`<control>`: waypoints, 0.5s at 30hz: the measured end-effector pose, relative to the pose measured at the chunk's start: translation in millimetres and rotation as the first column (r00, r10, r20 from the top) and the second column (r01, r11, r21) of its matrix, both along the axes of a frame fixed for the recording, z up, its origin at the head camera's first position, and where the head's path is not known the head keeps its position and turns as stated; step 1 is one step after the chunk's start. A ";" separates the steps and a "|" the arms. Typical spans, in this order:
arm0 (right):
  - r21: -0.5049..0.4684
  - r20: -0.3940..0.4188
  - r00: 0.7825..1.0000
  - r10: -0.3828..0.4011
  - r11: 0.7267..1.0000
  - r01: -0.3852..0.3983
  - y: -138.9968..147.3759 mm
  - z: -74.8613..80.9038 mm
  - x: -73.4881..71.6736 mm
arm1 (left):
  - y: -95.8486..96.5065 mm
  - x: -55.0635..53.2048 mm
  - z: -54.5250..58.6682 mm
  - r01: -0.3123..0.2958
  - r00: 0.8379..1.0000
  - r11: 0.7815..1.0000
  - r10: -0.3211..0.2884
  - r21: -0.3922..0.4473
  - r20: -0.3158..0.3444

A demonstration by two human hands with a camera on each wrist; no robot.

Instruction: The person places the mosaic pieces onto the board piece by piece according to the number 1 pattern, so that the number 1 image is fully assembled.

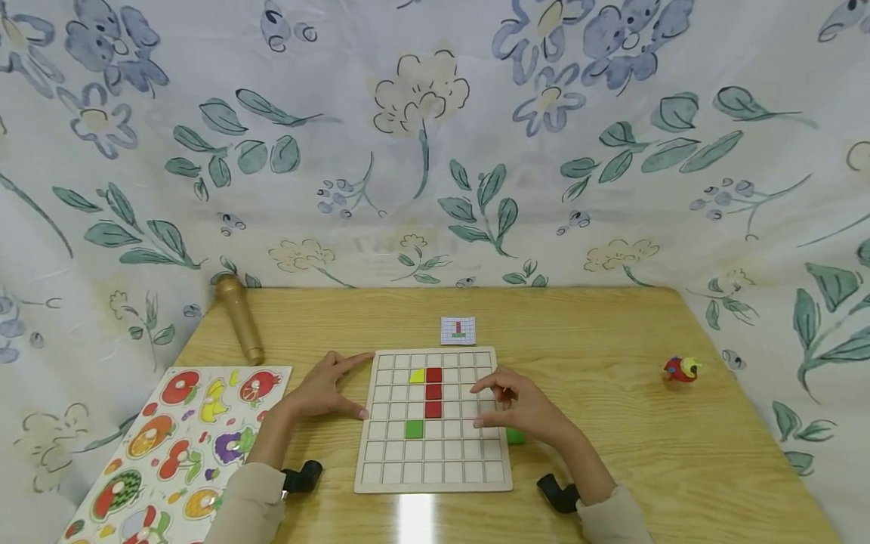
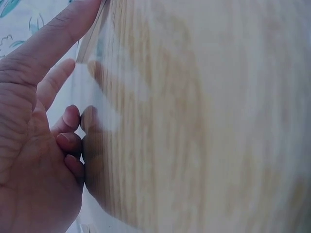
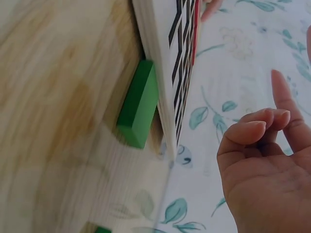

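A wooden grid board point(image 1: 394, 451) lies flat on the table. Three red squares point(image 1: 433, 392) form a column on it, a yellow piece with one slanted or rounded corner point(image 1: 418, 376) sits left of the top one, and a green square point(image 1: 414, 429) lies lower left. My left hand point(image 1: 319, 389) touches the board's left edge, thumb and index finger spread. Over the right edge hovers my right hand point(image 1: 519, 408), thumb and index finger apart, holding nothing. Below it a green block point(image 3: 138, 104) rests on the table against the board's side, partly hidden in the head view.
A small pattern card point(image 1: 458, 331) lies behind the board. At left are a fruit puzzle board point(image 1: 183, 438) and a brown wooden cylinder point(image 1: 240, 319). A small red and yellow toy point(image 1: 680, 369) stands at right. A floral curtain point(image 1: 435, 151) surrounds the table.
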State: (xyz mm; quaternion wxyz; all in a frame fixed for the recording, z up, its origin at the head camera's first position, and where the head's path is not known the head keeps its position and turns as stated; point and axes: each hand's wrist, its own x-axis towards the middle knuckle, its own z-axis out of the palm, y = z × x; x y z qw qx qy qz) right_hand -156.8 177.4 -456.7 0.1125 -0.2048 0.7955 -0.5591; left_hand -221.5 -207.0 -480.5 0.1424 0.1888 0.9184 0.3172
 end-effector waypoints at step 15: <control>0.010 0.004 1.000 -0.017 1.000 0.017 21.7 -10.3 8.6 | -2.1 -0.9 -2.9 0.020 0.999 1.000 -0.020 0.007 -0.026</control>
